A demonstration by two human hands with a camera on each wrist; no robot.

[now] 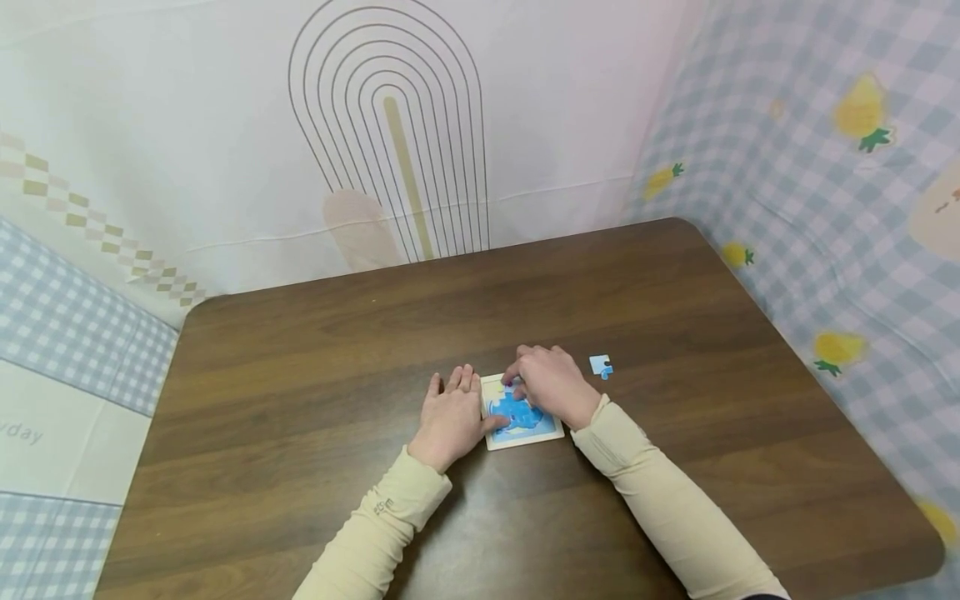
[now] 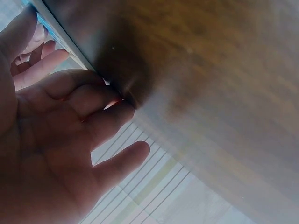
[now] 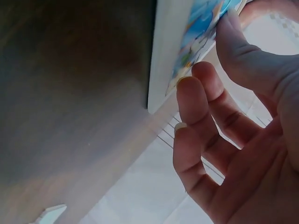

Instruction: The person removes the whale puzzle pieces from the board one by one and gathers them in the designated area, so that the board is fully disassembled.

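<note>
A small jigsaw puzzle (image 1: 517,421) in a pale-framed tray (image 1: 525,440) lies on the table, showing a blue picture. My left hand (image 1: 453,419) lies along the tray's left side, fingers extended and thumb over its edge. My right hand (image 1: 551,382) bends over the tray's upper right part. Its thumb and index fingertips come together at a puzzle piece (image 1: 507,389) near the top, mostly covered by the fingers. In the right wrist view, the thumb (image 3: 233,37) meets the picture while the other fingers stay bent beside the frame.
A loose light-blue puzzle piece (image 1: 600,365) lies on the brown wooden table (image 1: 337,358), right of my right hand. A white patterned cloth (image 1: 555,108) hangs behind the table's far edge, and a checked cloth (image 1: 795,183) hangs on the right.
</note>
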